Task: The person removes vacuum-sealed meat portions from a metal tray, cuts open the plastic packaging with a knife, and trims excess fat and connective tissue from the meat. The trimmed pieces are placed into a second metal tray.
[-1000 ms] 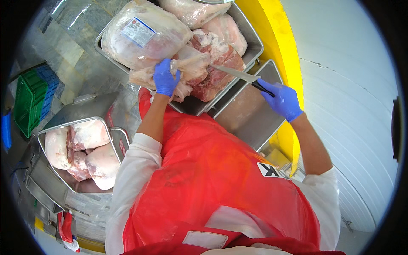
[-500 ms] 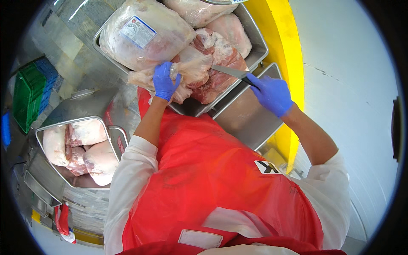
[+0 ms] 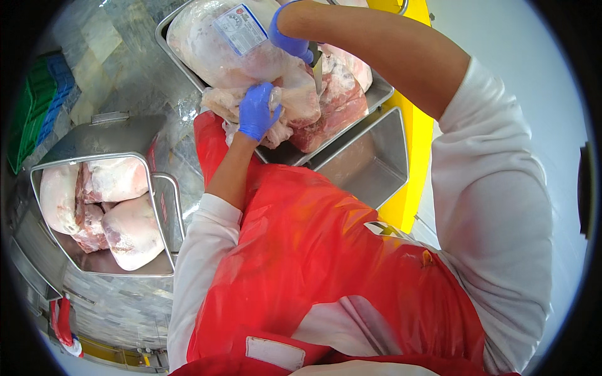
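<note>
In a blue glove, my left hand [image 3: 258, 111] is closed on the gathered clear plastic wrap [image 3: 222, 100] at the near end of a large bagged piece of meat [image 3: 207, 44] with a label [image 3: 241, 29]. My right hand [image 3: 290, 39], gloved too, reaches across above the meat with a knife [image 3: 318, 72]. The blade points down toward me, against the wrap or just beside it; exact contact is hard to make out. Bare red meat [image 3: 342, 116] lies right of the blade. All of this sits in a metal tub [image 3: 380, 95].
An open metal bin [image 3: 370, 160] stands right of the tub, beside a yellow edge [image 3: 417, 150]. At left is a metal cart [image 3: 94, 141] with several pale meat pieces [image 3: 133, 232]. Green [image 3: 31, 109] and blue crates [image 3: 61, 94] stand far left on the tiled floor.
My right hand has swung up and left over the meat, turning the knife from pointing left to pointing down toward me. My left hand keeps its hold on the wrap. The view has shifted slightly.
</note>
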Demonstrator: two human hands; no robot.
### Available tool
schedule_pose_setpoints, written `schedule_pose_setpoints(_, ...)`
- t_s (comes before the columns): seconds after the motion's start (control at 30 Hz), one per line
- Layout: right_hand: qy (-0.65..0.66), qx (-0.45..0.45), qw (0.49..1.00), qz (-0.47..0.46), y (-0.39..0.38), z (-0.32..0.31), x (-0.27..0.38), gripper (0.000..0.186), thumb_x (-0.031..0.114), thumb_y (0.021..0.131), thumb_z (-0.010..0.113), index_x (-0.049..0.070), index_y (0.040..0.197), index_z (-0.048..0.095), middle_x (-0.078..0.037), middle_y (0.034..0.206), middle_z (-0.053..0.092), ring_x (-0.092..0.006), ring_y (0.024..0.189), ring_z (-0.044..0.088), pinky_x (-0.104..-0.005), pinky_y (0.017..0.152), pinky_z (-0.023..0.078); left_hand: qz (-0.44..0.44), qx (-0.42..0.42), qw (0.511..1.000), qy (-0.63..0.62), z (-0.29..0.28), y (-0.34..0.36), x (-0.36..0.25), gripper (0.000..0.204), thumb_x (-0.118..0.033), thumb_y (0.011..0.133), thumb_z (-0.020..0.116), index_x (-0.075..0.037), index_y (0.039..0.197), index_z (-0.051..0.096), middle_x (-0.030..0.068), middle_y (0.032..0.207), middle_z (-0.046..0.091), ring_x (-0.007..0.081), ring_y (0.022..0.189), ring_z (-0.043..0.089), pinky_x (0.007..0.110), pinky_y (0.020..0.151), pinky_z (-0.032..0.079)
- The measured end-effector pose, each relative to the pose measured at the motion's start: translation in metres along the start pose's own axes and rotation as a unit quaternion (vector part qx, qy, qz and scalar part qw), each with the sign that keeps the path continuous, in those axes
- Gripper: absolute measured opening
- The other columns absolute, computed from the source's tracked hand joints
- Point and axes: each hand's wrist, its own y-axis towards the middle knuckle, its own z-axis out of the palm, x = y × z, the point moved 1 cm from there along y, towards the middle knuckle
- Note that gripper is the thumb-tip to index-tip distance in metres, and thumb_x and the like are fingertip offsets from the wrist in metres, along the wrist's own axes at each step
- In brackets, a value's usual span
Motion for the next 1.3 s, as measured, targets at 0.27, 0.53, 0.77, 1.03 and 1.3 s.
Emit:
schedule_pose_setpoints(0.27, 0.299, -0.518, 0.787, 0.152, -0.082, 0.269, 0.098, 0.022, 0.028, 0.09, 0.061, 0.02, 0.108, 0.072, -0.013, 0.092, 0.071, -0.0339, 0.085, 0.068, -0.0448, 0.073, 0.055, 0.0, -0.035, 0.999, 0.04, 0.005, 0.0, 0.004, 0.039, -0.02, 0.069, 0.077, -0.009, 0.102, 0.058, 0.0168, 0.096, 0.063, 0.04, 0.095, 0.059, 0.049, 0.082, 0.05)
schedule_pose_setpoints(0.53, 0.407, -0.579, 0.674, 0.211, -0.054, 0.358, 0.151, 0.028, 0.026, 0.092, 0.06, 0.024, 0.119, 0.065, -0.014, 0.082, 0.067, -0.0332, 0.073, 0.067, -0.0457, 0.061, 0.053, 0.03, -0.002, 0.996, 0.088, 0.004, 0.004, 0.011, 0.035, -0.022, 0.07, 0.076, -0.009, 0.098, 0.059, 0.0169, 0.092, 0.063, 0.0406, 0.091, 0.06, 0.049, 0.079, 0.05)
schedule_pose_setpoints(0.77, 0.366, -0.544, 0.727, 0.205, -0.032, 0.345, 0.14, 0.022, 0.02, 0.092, 0.056, 0.019, 0.113, 0.061, -0.017, 0.074, 0.064, -0.0343, 0.063, 0.066, -0.0459, 0.054, 0.052, 0.039, 0.006, 0.996, 0.084, -0.002, 0.001, 0.004, 0.035, -0.022, 0.073, 0.074, -0.008, 0.102, 0.06, 0.0179, 0.094, 0.063, 0.0406, 0.092, 0.061, 0.048, 0.08, 0.05)
schedule_pose_setpoints(1.03, 0.149, -0.334, 0.925, 0.101, -0.06, 0.096, 0.017, 0.025, 0.019, 0.074, 0.076, 0.009, 0.097, 0.075, -0.013, 0.1, 0.073, -0.0328, 0.092, 0.07, -0.043, 0.078, 0.057, 0.018, 0.011, 1.0, 0.018, -0.003, 0.001, 0.013, 0.043, -0.02, 0.069, 0.077, -0.008, 0.106, 0.058, 0.0171, 0.096, 0.062, 0.0397, 0.093, 0.059, 0.047, 0.083, 0.05)
schedule_pose_setpoints(1.3, 0.103, -0.316, 0.937, 0.105, -0.052, 0.04, 0.041, 0.025, 0.02, 0.074, 0.077, 0.011, 0.096, 0.076, -0.011, 0.099, 0.074, -0.0333, 0.087, 0.071, -0.0419, 0.075, 0.057, 0.001, 0.045, 0.999, 0.009, -0.009, 0.008, 0.011, 0.038, -0.019, 0.073, 0.074, -0.007, 0.105, 0.059, 0.0201, 0.096, 0.063, 0.0436, 0.092, 0.061, 0.049, 0.077, 0.05)
